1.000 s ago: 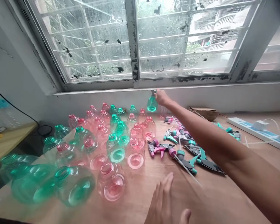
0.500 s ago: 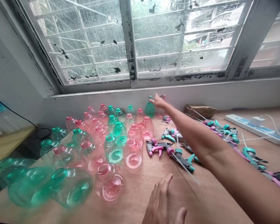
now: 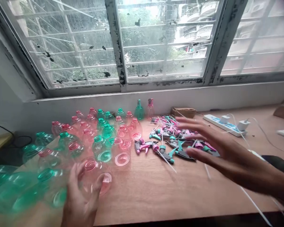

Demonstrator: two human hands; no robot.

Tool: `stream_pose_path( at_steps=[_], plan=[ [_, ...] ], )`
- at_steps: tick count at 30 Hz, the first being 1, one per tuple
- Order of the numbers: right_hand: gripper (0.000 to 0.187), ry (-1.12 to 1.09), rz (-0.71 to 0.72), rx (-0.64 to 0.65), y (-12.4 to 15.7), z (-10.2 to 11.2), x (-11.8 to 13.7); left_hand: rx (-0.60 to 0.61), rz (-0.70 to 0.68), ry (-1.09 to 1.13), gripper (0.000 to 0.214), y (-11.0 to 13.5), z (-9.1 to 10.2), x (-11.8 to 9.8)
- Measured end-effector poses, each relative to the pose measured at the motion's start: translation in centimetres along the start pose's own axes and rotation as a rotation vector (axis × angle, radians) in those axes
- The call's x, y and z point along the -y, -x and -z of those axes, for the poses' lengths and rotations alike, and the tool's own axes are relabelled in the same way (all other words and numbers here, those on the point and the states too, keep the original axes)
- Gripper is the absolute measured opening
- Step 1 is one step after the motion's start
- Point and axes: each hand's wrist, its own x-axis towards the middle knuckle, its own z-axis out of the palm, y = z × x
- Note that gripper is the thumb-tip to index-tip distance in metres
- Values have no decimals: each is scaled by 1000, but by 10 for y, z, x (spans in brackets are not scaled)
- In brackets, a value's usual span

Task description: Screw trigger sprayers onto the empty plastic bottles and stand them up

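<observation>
My left hand [image 3: 79,198] is wrapped round a clear pink bottle [image 3: 106,176] without a top, at the front of the bottle group. Its thumb lies on the right side and the fingers on the left. My right hand [image 3: 215,148], blurred by motion, is above the table with fingers stretched out and holds nothing. Near and partly behind it lies a pile of trigger spray heads [image 3: 167,126] in pink, teal and dark grey, with thin white tubes. Topless green bottles [image 3: 104,148] and other pink bottles [image 3: 121,153] crowd the left of the table.
Against the wall stand a green spray bottle [image 3: 139,111] and a pink spray bottle [image 3: 150,109], both with heads on. A brown cardboard box [image 3: 183,112] is beside them. A white power strip [image 3: 223,125] with plugs and cords lies on the right of the wooden table [image 3: 144,195].
My left hand has moved left and closed round the pink bottle. My right hand has come back from the bottles by the wall. The view has turned to the right.
</observation>
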Motion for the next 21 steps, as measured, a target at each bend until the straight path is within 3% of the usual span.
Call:
stream_pose_path(
  at_steps=[3, 5, 7, 10, 12, 14, 18, 21],
  plan=[
    [46, -111, -274, -86, 73, 1, -22, -9, -58, -75, 87, 6, -15, -4],
    [47, -29, -361, -190, 106, -1, -42, 126, -136, -25, 75, 13, -23, -11],
    [40, 77, -396, -281, 124, -2, -61, 345, -219, 46, 59, 21, -33, -24],
    [31, 103, -455, -383, 130, 1, -89, 615, -194, 191, 57, 40, -55, -51],
    [35, 66, -503, -384, 126, 5, -107, 705, -102, 333, 64, 54, -70, -66],
    [38, 190, -484, -337, 121, 6, -123, 758, -29, 415, 69, 63, -81, -75],
    [26, 515, -455, -227, 118, -3, -142, 881, 21, 492, 64, 62, -81, -82],
    [22, 538, -476, -167, 120, -9, -141, 936, 20, 510, 62, 57, -73, -86]
  ],
)
